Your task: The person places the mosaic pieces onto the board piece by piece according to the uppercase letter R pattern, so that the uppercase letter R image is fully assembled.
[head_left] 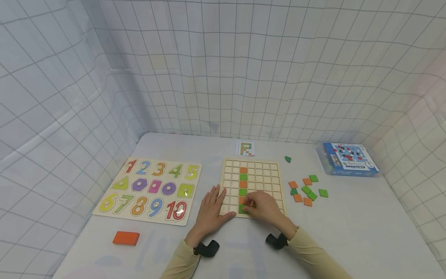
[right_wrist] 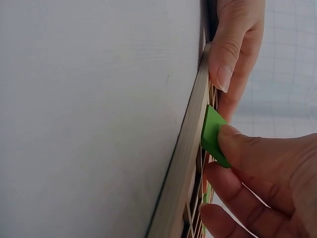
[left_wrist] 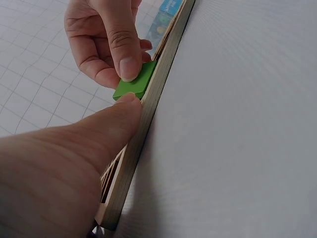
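A wooden grid board [head_left: 265, 174] lies on the table. In one of its columns, orange and green square tiles alternate, such as the orange tile [head_left: 243, 170] at the top. My right hand [head_left: 265, 208] pinches a green square tile [right_wrist: 213, 133] between thumb and fingers at the column's near end. In the right wrist view that tile stands tilted at the board's near rim. My left hand [head_left: 210, 212] rests on the board's left edge with its fingers extended; in the left wrist view its thumb [left_wrist: 119, 115] reaches close to the green tile.
Loose green and orange tiles [head_left: 306, 189] lie right of the board, and a green quarter-round piece [head_left: 287, 159] lies farther back. A pattern card [head_left: 245, 148] is behind the board. A number puzzle [head_left: 143, 193], an orange block [head_left: 126, 238] and a blue box [head_left: 350, 159] flank it.
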Demonstrator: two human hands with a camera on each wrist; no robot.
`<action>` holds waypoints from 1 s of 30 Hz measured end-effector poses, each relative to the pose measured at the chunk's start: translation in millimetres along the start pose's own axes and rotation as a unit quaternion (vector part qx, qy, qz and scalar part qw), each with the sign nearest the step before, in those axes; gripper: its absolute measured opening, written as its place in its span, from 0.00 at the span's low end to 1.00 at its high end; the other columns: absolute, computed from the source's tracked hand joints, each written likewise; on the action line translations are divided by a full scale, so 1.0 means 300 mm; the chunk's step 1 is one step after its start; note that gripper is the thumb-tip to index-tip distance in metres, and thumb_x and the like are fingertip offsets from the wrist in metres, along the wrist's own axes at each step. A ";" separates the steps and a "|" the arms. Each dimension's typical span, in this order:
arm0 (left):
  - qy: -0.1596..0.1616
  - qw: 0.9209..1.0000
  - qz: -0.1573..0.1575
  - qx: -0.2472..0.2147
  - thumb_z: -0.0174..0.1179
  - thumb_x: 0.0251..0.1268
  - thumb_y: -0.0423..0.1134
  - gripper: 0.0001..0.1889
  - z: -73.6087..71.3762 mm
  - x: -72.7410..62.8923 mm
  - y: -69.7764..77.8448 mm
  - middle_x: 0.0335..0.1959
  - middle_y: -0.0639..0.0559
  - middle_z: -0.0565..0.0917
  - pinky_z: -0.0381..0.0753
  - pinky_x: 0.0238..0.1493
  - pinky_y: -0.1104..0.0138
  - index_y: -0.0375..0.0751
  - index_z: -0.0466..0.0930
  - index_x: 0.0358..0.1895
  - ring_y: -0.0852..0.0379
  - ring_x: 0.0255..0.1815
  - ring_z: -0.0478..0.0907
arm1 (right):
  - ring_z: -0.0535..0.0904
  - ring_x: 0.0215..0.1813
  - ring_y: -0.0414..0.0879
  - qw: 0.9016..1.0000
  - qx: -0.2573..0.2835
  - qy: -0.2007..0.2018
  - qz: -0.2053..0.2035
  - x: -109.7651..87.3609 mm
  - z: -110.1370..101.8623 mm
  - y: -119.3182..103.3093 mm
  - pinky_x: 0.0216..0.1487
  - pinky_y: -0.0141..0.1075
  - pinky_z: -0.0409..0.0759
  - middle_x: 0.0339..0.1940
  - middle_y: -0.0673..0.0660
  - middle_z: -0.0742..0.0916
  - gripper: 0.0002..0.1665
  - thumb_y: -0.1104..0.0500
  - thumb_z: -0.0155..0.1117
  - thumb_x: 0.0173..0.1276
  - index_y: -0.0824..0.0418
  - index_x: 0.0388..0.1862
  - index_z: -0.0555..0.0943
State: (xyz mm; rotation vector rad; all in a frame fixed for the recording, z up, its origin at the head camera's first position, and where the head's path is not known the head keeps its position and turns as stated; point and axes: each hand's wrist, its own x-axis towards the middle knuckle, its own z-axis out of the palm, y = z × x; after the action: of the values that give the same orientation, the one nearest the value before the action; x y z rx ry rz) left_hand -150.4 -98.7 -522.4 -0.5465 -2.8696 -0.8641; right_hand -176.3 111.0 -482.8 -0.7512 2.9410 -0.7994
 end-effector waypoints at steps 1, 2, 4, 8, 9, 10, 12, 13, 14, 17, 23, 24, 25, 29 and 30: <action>0.000 1.000 0.000 -0.001 0.58 0.61 0.59 0.43 -0.001 0.000 0.000 0.72 0.34 0.55 0.45 0.70 0.50 0.32 0.59 0.71 0.40 0.74 0.45 | 0.68 0.25 0.36 1.000 -0.002 0.001 -0.002 -0.001 0.000 0.001 0.25 0.30 0.68 0.21 0.39 0.77 0.08 0.54 0.75 0.55 0.48 0.25 0.82; 0.000 1.000 0.000 -0.001 0.58 0.61 0.59 0.43 -0.001 0.000 0.000 0.72 0.34 0.55 0.45 0.70 0.50 0.32 0.59 0.71 0.40 0.74 0.45 | 0.68 0.25 0.36 1.000 -0.003 0.003 -0.005 -0.002 0.001 0.001 0.26 0.30 0.68 0.21 0.39 0.77 0.08 0.54 0.75 0.55 0.48 0.25 0.82; 0.000 1.000 0.000 -0.002 0.58 0.61 0.59 0.43 -0.001 0.000 0.001 0.72 0.34 0.55 0.45 0.70 0.50 0.32 0.59 0.71 0.40 0.74 0.45 | 0.68 0.26 0.36 1.000 -0.010 0.009 -0.013 -0.004 0.002 0.003 0.26 0.30 0.68 0.21 0.39 0.77 0.08 0.53 0.75 0.54 0.48 0.25 0.82; 0.001 1.000 0.001 -0.002 0.58 0.61 0.59 0.43 0.001 0.001 0.000 0.72 0.34 0.55 0.44 0.70 0.50 0.32 0.59 0.71 0.40 0.74 0.45 | 0.69 0.26 0.35 0.999 -0.027 0.019 -0.027 -0.006 0.004 0.005 0.27 0.30 0.69 0.22 0.39 0.79 0.07 0.53 0.75 0.54 0.48 0.25 0.83; 0.000 1.000 0.000 -0.001 0.58 0.61 0.59 0.43 0.001 0.000 0.000 0.72 0.34 0.55 0.44 0.71 0.50 0.33 0.59 0.71 0.40 0.74 0.45 | 0.69 0.26 0.35 0.999 -0.032 0.021 -0.030 -0.005 0.003 0.005 0.27 0.30 0.69 0.22 0.39 0.79 0.06 0.53 0.75 0.53 0.48 0.25 0.84; 0.000 1.000 0.000 -0.001 0.58 0.61 0.59 0.43 0.002 0.000 0.000 0.72 0.34 0.55 0.44 0.71 0.50 0.32 0.59 0.71 0.40 0.74 0.45 | 0.69 0.26 0.35 0.999 -0.036 0.022 -0.030 -0.005 0.003 0.005 0.27 0.30 0.68 0.22 0.39 0.80 0.06 0.53 0.76 0.53 0.48 0.25 0.84; -0.002 1.000 -0.001 0.001 0.58 0.61 0.60 0.43 0.004 0.000 -0.001 0.72 0.34 0.54 0.44 0.71 0.50 0.33 0.59 0.71 0.40 0.74 0.44 | 0.69 0.26 0.35 0.998 -0.041 0.023 -0.030 -0.005 0.002 0.005 0.27 0.30 0.68 0.23 0.39 0.80 0.06 0.53 0.76 0.53 0.48 0.24 0.85; -0.001 1.000 0.000 0.001 0.58 0.61 0.60 0.43 0.005 0.000 -0.002 0.72 0.34 0.54 0.44 0.71 0.50 0.33 0.59 0.71 0.40 0.74 0.44 | 0.69 0.26 0.35 0.998 -0.042 0.025 -0.030 -0.004 0.002 0.005 0.27 0.30 0.67 0.23 0.39 0.81 0.05 0.53 0.76 0.53 0.48 0.24 0.86; -0.001 1.000 0.000 0.001 0.58 0.61 0.60 0.43 0.006 0.000 -0.002 0.72 0.34 0.55 0.44 0.71 0.50 0.32 0.59 0.71 0.40 0.74 0.45 | 0.69 0.26 0.35 0.998 -0.042 0.026 -0.030 -0.004 0.001 0.005 0.26 0.30 0.67 0.22 0.39 0.81 0.05 0.53 0.76 0.52 0.48 0.23 0.86; 0.003 1.000 0.004 0.001 0.58 0.61 0.59 0.43 0.009 0.000 -0.004 0.72 0.34 0.55 0.45 0.70 0.50 0.32 0.59 0.71 0.40 0.74 0.45 | 0.69 0.26 0.35 0.998 -0.043 0.025 -0.035 -0.004 0.000 0.005 0.26 0.30 0.66 0.21 0.38 0.80 0.05 0.53 0.77 0.52 0.48 0.22 0.87; 0.000 1.000 0.000 0.004 0.58 0.60 0.61 0.44 0.012 0.000 -0.009 0.73 0.35 0.53 0.45 0.70 0.51 0.33 0.57 0.71 0.42 0.74 0.44 | 0.70 0.27 0.34 0.998 -0.038 0.021 -0.047 -0.006 -0.004 0.009 0.27 0.30 0.68 0.21 0.38 0.79 0.04 0.54 0.76 0.52 0.49 0.22 0.87; -0.002 1.000 -0.003 0.005 0.58 0.60 0.61 0.44 0.013 0.000 -0.009 0.73 0.35 0.53 0.44 0.71 0.51 0.33 0.57 0.72 0.42 0.74 0.44 | 0.70 0.27 0.34 0.998 -0.032 0.017 -0.048 -0.007 -0.006 0.012 0.28 0.30 0.69 0.21 0.38 0.79 0.04 0.54 0.76 0.53 0.49 0.23 0.88; -0.003 1.000 -0.004 0.005 0.58 0.61 0.61 0.44 0.013 0.001 -0.010 0.73 0.35 0.53 0.44 0.71 0.52 0.34 0.57 0.72 0.43 0.74 0.43 | 0.70 0.27 0.34 0.998 -0.026 0.012 -0.049 -0.007 -0.006 0.017 0.28 0.30 0.69 0.22 0.37 0.79 0.03 0.54 0.75 0.53 0.49 0.24 0.88; -0.004 1.000 -0.006 0.005 0.58 0.61 0.61 0.44 0.012 0.001 -0.009 0.73 0.36 0.53 0.43 0.71 0.52 0.35 0.57 0.72 0.43 0.75 0.43 | 0.70 0.30 0.33 0.998 0.016 -0.011 -0.056 -0.015 -0.015 0.052 0.30 0.30 0.71 0.24 0.35 0.79 0.02 0.53 0.73 0.57 0.49 0.29 0.88; -0.002 1.000 -0.004 0.003 0.58 0.61 0.60 0.44 0.011 0.001 -0.008 0.73 0.36 0.53 0.43 0.71 0.52 0.34 0.57 0.72 0.43 0.74 0.43 | 0.70 0.31 0.33 0.998 0.026 -0.011 -0.055 -0.018 -0.019 0.063 0.31 0.30 0.71 0.26 0.35 0.79 0.03 0.53 0.72 0.59 0.49 0.30 0.88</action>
State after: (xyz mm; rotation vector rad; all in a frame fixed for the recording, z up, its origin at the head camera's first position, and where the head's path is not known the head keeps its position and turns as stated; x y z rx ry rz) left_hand -151.4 -98.7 -526.5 -0.5368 -2.8790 -0.8564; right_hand -180.7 130.3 -487.6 -0.9194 2.8697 -0.8640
